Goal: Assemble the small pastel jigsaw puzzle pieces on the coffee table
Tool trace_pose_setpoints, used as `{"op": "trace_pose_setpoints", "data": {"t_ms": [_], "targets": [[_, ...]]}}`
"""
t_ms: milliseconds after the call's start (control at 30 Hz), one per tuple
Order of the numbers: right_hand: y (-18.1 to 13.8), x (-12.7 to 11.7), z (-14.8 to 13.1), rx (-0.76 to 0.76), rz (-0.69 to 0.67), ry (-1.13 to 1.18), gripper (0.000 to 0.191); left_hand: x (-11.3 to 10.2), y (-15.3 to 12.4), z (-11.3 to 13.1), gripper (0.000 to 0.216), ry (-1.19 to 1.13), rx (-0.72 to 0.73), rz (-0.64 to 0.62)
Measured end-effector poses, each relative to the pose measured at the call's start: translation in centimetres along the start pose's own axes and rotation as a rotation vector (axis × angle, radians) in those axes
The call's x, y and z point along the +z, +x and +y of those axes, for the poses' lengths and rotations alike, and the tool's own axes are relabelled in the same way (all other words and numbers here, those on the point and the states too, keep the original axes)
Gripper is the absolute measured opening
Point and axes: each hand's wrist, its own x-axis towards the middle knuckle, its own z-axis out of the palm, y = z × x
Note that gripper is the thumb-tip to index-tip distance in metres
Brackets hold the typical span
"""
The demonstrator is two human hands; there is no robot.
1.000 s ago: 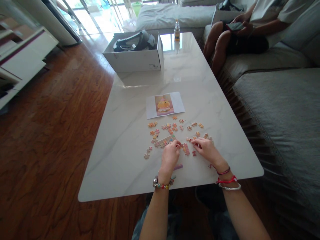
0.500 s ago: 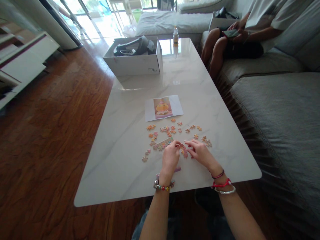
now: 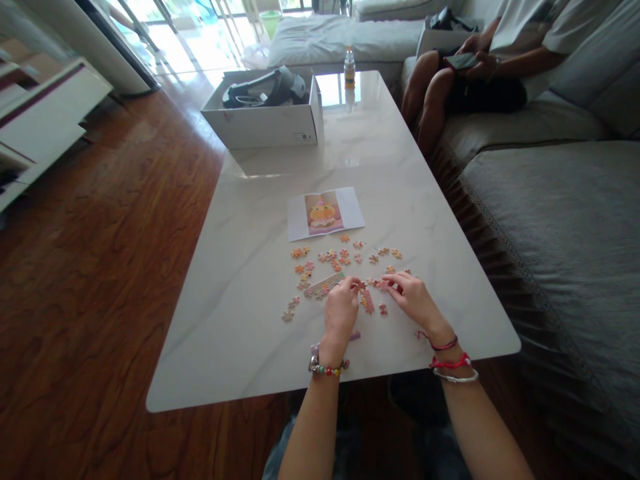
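Observation:
My left hand is closed in a pinch on a small puzzle piece. Just below its fingertips lies a short strip of joined pink and orange pieces. My right hand has its thumb and fingers together at another pinkish puzzle piece, low over the table. One loose pink piece lies between the hands, nearer to me. A longer joined strip rests left of my left hand, partly covered by it. Purple pieces show beside my left wrist.
Several loose puzzle pieces are scattered beyond my hands. A creased sheet with a picture lies behind them on the white table. Farther back stand an open box and a bottle. A person sits on the sofa at right.
My right hand has moved slightly right and away from the joined strip, to a piece farther off. The loose pink piece between the hands now shows. My left hand keeps its pinch.

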Motion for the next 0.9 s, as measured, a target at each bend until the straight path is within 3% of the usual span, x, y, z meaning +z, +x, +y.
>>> {"op": "trace_pose_setpoints", "data": {"t_ms": [400, 567, 900], "targets": [[-0.8, -0.4, 0.2, -0.028, -0.338, 0.106, 0.022, -1.4, 0.1, -1.4, 0.018, -0.055, 0.011, -0.148], [-0.7, -0.3, 0.1, -0.038, -0.307, 0.034, 0.014, -1.6, -0.2, -1.2, 0.018, 0.067, -0.068, -0.157], [-0.5, 0.8, -1.5, -0.126, -0.212, -0.049, 0.024, -1.2, -0.2, -0.3, 0.019, 0.118, -0.078, -0.129]]}}
